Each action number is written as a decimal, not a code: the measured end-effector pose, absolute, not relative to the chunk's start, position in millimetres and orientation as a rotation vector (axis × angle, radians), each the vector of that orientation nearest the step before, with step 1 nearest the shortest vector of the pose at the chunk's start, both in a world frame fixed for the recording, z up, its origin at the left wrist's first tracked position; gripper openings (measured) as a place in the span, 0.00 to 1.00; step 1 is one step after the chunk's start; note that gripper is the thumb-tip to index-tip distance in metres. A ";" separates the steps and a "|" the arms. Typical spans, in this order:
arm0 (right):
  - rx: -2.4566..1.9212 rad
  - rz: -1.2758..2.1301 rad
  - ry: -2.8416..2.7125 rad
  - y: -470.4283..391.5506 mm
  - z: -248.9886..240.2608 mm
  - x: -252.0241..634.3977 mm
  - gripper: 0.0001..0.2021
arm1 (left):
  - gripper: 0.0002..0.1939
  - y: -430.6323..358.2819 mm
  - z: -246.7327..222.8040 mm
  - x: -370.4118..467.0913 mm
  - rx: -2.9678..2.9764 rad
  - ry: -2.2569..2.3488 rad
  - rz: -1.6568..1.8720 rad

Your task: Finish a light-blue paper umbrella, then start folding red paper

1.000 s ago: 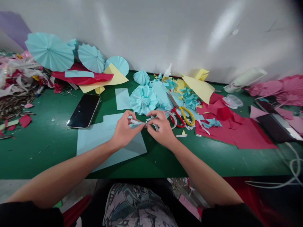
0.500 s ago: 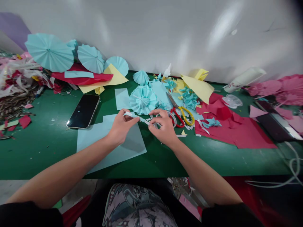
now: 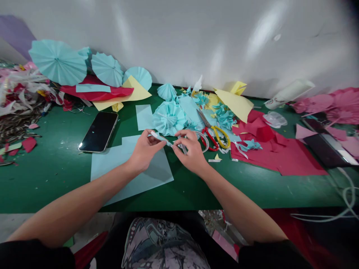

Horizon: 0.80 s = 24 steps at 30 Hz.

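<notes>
Between my two hands is a narrow, pale blue folded strip of paper point(image 3: 158, 137). My left hand point(image 3: 144, 151) pinches it between thumb and fingers. My right hand point(image 3: 191, 153) has its thumb and fingertip closed on the strip's right end. Below the left hand lie light blue paper sheets point(image 3: 112, 170). Just beyond the hands sits a pleated blue paper rosette point(image 3: 169, 117). Scissors point(image 3: 215, 135) with red and yellow handles lie open to the right of my right hand, next to a clear ring-shaped thing point(image 3: 206, 141) partly covered by that hand.
A phone point(image 3: 99, 131) lies to the left. Pleated blue paper fans point(image 3: 58, 61) lean along the wall. Red paper point(image 3: 297, 158), yellow paper point(image 3: 235, 102) and several scraps cover the right side. A white cable point(image 3: 347, 198) hangs by the right edge.
My right fingers have shifted slightly left along the strip, closer to my left hand. The strip's left end has tilted up a little. Things on the table stay put.
</notes>
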State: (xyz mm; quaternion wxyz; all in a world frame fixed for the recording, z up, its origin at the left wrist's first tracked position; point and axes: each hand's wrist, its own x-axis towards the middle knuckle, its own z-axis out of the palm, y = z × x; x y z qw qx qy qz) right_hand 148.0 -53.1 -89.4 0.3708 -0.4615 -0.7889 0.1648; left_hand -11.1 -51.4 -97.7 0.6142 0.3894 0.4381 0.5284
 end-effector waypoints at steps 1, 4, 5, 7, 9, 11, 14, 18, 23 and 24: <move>-1.179 0.423 -2.027 -53.1 -90.2 148.0 0.05 | 0.16 -51.4 -98.5 -11.0 0.896 1.011 1.222; -1.190 0.434 -2.023 -52.6 -91.9 148.2 0.06 | 0.15 -50.8 -100.9 -10.7 0.914 1.032 1.242; -1.198 0.443 -2.020 -52.4 -92.1 148.2 0.06 | 0.15 -50.6 -101.5 -10.7 0.925 1.037 1.248; -1.215 0.463 -2.013 -52.0 -92.2 148.2 0.07 | 0.15 -50.6 -102.3 -10.6 0.957 1.043 1.267; -1.226 0.492 -2.004 -51.8 -92.1 147.9 0.07 | 0.16 -50.8 -102.5 -10.8 1.005 1.045 1.298; -1.225 0.517 -1.996 -51.6 -92.0 147.7 0.07 | 0.16 -51.2 -102.1 -11.0 1.057 1.045 1.320; -1.213 0.530 -1.995 -51.4 -92.3 147.6 0.07 | 0.15 -51.5 -100.7 -10.9 1.086 1.051 1.314; -1.219 0.524 -2.000 -51.2 -92.6 147.8 0.07 | 0.15 -51.3 -100.6 -10.3 1.073 1.044 1.326; -1.232 0.509 -2.003 -51.3 -91.4 148.1 0.07 | 0.14 -50.7 -102.0 -9.9 1.047 1.012 1.339; -1.235 0.499 -2.005 -51.3 -91.1 148.2 0.07 | 0.13 -50.7 -102.1 -9.9 1.043 1.004 1.342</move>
